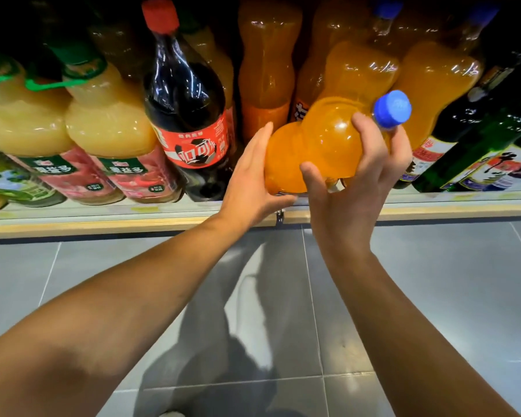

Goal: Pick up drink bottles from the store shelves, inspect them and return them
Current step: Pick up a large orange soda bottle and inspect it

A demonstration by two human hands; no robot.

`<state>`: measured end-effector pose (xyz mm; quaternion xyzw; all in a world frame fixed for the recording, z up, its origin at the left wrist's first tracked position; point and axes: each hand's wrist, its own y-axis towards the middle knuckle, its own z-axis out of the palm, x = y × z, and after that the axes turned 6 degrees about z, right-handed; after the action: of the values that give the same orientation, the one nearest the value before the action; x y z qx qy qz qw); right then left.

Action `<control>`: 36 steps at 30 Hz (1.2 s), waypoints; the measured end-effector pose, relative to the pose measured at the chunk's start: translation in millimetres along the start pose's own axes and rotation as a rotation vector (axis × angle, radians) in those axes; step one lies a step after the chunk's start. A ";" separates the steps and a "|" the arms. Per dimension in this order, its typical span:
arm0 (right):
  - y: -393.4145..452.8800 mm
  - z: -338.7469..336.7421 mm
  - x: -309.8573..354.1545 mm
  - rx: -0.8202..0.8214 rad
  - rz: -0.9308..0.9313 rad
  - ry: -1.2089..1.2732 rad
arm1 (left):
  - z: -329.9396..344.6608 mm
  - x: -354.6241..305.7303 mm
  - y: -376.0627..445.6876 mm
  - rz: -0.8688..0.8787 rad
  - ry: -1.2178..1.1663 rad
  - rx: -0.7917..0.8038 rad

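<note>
Two yellow juice bottles [103,124] far left on shelf [103,219], green caps, upright. Next right: cola bottle [187,109], red cap, red label, leaning a bit. Then row of orange soda bottles [268,64] standing behind.

Centre: left hand [253,179] flat against lower body of held orange bottle [316,145]; fingers straight and together, laid along bottle's left side, palm supporting from below-left. No curl round it seen.

Held orange bottle in front of shelf row, above shelf lip, off the shelf. Long axis tilted: base down-left toward left hand, blue cap [393,109] up-right. Label mostly hidden.

Right hand [355,182] wrapped on upper body below neck: fingers curled over top near cap, thumb spread wide across front. Grip firm by look; most of the weight likely here, left hand steadying base.

Both hands touching bottle, neither nearer. Gap in row directly behind and below bottle, just beyond both hands. Judgement: either inspection or return step; for return, needs base swung down and cap brought upright, then pushed back away from body into slot. Risk: knocking neighbouring orange bottles or cola on left.

Far right: dark green glass bottles [487,152] with white labels, leaning. Below: grey tiled floor [433,281], shadow of person across it.
</note>
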<state>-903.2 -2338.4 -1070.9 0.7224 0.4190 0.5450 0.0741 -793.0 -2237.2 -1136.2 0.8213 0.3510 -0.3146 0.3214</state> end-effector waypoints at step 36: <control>71.8 26.3 49.8 0.368 -0.163 -0.390 | -36.7 -35.1 10.7 -0.080 0.113 -0.072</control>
<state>-840.4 -2340.8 -1004.6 0.7789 0.5455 0.3027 0.0647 -793.6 -2228.7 -1084.9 0.8108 0.4124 -0.2677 0.3175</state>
